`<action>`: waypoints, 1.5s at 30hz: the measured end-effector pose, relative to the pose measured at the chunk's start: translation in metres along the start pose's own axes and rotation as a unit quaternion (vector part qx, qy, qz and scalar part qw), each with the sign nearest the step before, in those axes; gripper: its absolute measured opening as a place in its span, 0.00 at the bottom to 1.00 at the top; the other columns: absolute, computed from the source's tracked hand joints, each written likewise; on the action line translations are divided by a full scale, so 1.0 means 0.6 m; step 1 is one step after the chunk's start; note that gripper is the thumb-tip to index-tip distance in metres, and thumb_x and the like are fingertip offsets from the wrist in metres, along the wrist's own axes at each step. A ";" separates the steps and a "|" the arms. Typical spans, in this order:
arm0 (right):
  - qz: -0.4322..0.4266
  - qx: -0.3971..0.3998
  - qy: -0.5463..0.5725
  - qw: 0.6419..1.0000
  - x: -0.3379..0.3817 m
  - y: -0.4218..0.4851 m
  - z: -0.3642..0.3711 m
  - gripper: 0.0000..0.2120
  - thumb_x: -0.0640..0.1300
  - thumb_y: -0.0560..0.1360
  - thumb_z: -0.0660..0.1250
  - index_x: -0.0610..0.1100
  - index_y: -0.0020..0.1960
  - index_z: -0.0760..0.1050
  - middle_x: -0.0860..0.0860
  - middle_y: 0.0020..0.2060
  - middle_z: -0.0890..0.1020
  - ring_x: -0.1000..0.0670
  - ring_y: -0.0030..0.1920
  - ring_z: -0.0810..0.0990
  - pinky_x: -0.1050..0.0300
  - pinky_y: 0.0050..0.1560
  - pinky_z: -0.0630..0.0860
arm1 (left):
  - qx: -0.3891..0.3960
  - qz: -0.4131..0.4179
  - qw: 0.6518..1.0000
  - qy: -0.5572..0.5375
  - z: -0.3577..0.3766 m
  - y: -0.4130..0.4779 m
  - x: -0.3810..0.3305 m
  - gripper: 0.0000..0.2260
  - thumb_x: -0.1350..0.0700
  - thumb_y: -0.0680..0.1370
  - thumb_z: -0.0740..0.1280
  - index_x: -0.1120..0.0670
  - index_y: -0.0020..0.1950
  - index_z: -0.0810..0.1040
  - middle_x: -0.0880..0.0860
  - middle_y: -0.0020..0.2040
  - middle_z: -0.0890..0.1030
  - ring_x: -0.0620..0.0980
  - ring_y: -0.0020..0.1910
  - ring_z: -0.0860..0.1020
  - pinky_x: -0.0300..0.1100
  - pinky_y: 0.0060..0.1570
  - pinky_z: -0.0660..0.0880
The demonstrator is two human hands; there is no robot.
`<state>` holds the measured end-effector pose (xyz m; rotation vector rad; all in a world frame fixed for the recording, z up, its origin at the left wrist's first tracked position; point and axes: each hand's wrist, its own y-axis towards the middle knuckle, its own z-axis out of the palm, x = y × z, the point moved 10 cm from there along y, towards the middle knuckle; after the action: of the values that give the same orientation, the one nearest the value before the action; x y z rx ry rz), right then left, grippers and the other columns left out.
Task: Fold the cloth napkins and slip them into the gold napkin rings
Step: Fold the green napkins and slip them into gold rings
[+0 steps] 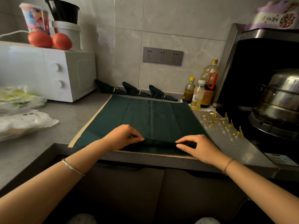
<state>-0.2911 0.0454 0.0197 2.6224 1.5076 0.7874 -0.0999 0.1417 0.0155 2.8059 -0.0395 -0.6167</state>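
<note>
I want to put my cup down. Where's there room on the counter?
Bare grey counter lies left of the green napkin, between the microwave and the plastic bags. A smaller patch sits at the front right, nearer than the gold rings. The back, with folded napkins and bottles, is crowded.

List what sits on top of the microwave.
On the microwave: two tomatoes, a printed cup, a white tub with a black container on it. Tomatoes hide the cup's base.
</note>
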 end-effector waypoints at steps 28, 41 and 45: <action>0.239 0.406 0.109 0.875 -0.118 0.031 -0.081 0.16 0.54 0.69 0.73 0.45 0.50 0.80 0.49 0.47 0.85 0.52 0.46 0.84 0.62 0.44 0.77 | 0.356 -0.300 0.881 -0.086 -0.099 0.009 0.139 0.22 0.43 0.67 0.75 0.52 0.56 0.78 0.50 0.51 0.84 0.48 0.50 0.83 0.44 0.55 0.78; 0.173 0.041 -0.057 0.982 -0.280 0.314 -0.047 0.07 0.50 0.72 0.71 0.47 0.42 0.80 0.53 0.43 0.82 0.53 0.47 0.79 0.56 0.50 0.74 | -0.008 -0.245 0.961 0.127 -0.105 0.218 0.335 0.08 0.47 0.76 0.68 0.49 0.48 0.81 0.48 0.47 0.79 0.48 0.49 0.77 0.42 0.43 0.73; 0.175 0.010 -0.048 0.983 -0.294 0.359 -0.036 0.04 0.47 0.73 0.71 0.51 0.40 0.77 0.52 0.44 0.80 0.52 0.49 0.77 0.55 0.52 0.72 | -0.040 -0.265 0.948 0.171 -0.100 0.253 0.363 0.10 0.47 0.78 0.66 0.50 0.54 0.79 0.50 0.52 0.80 0.49 0.51 0.77 0.43 0.43 0.75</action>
<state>-0.1990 -0.2183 0.0208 2.9356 1.0489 0.6509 0.1276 -0.0073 0.0192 2.7951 0.8060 -0.2132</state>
